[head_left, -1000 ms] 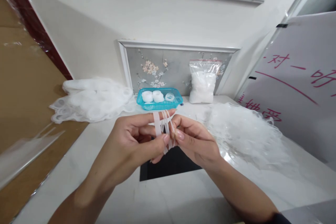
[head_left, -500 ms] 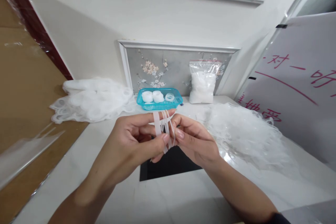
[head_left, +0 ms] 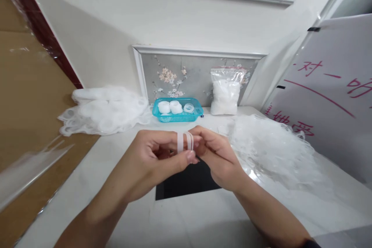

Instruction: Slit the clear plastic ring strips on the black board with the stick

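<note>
Several soft white bands, one wide and others thin, loop around the fingers of my left hand. Its thumb presses against their lower edge, so the hand is closed on them. My right hand meets the left fingertips just right of the bands. The right fingers are curled together, and whatever they pinch is hidden. Both hands are above a black mat on the white marbled table.
Behind the hands, a blue tray contains white rolls and rings. A zip bag of white pieces stands right of it. White ring-edged sheets are heaped at left and right. A whiteboard leans at right.
The bands, stretched tall between both hands before, are now shorter and gathered close round the left fingers. My right fingers have moved over the left fingertips.
</note>
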Action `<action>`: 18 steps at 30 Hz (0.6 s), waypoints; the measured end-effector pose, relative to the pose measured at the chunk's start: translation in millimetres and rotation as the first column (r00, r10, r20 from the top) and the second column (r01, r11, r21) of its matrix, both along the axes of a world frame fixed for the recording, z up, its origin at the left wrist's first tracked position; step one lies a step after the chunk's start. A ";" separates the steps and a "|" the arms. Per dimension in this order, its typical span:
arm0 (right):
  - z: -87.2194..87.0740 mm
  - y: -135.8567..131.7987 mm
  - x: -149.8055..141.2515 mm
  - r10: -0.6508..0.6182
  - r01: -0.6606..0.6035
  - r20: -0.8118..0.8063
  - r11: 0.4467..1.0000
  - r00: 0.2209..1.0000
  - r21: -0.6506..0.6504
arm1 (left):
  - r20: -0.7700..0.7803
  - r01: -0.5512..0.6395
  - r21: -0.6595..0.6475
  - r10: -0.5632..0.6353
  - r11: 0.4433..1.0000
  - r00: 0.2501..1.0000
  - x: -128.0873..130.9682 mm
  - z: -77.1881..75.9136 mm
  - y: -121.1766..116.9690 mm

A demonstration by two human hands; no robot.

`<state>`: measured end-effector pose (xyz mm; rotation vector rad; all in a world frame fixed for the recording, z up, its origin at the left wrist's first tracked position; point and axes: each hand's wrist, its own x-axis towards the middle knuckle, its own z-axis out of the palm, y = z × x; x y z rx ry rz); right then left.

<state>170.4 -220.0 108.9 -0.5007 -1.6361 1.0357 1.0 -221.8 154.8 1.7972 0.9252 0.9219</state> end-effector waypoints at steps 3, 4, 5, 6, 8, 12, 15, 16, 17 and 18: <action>-1.5 2.3 1.5 -0.197 0.170 0.161 0.971 0.967 0.169 | -0.119 0.011 0.082 -0.001 0.997 0.993 -1.1 -1.4 2.0; -3.3 4.4 0.7 -0.240 0.210 0.176 0.962 0.955 0.172 | -0.151 0.010 0.103 0.006 0.995 0.989 -1.3 -1.8 3.3; -5.6 7.3 -1.0 -0.264 0.243 0.163 0.960 0.951 0.140 | -0.175 0.014 0.114 0.006 0.993 0.985 -1.2 -2.5 5.2; -8.3 10.9 -3.2 -0.273 0.265 0.124 0.961 0.954 0.074 | -0.193 0.024 0.116 -0.001 0.993 0.981 -0.8 -3.7 7.8; -13.9 20.3 -8.2 -0.269 0.264 -0.033 0.958 0.963 -0.112 | -0.217 0.051 0.112 -0.026 0.992 0.976 1.8 -8.4 15.3; -23.9 45.4 -10.0 -0.341 0.137 -0.399 0.878 0.851 -0.459 | -0.285 0.113 0.144 -0.067 0.983 0.956 14.4 -29.2 35.3; -30.7 67.5 -2.3 -0.384 0.039 -0.492 0.817 0.781 -0.575 | -0.304 0.110 0.170 -0.054 0.979 0.951 23.2 -47.8 51.1; -33.0 75.9 -0.2 -0.380 0.018 -0.503 0.811 0.777 -0.584 | -0.298 0.106 0.174 -0.050 0.979 0.953 24.2 -52.9 56.8; -35.4 85.5 1.0 -0.368 0.006 -0.507 0.814 0.779 -0.581 | -0.289 0.108 0.169 -0.055 0.980 0.956 23.8 -57.1 63.1; -37.7 96.5 0.6 -0.351 0.004 -0.506 0.824 0.788 -0.566 | -0.277 0.112 0.148 -0.068 0.983 0.959 21.7 -60.4 70.0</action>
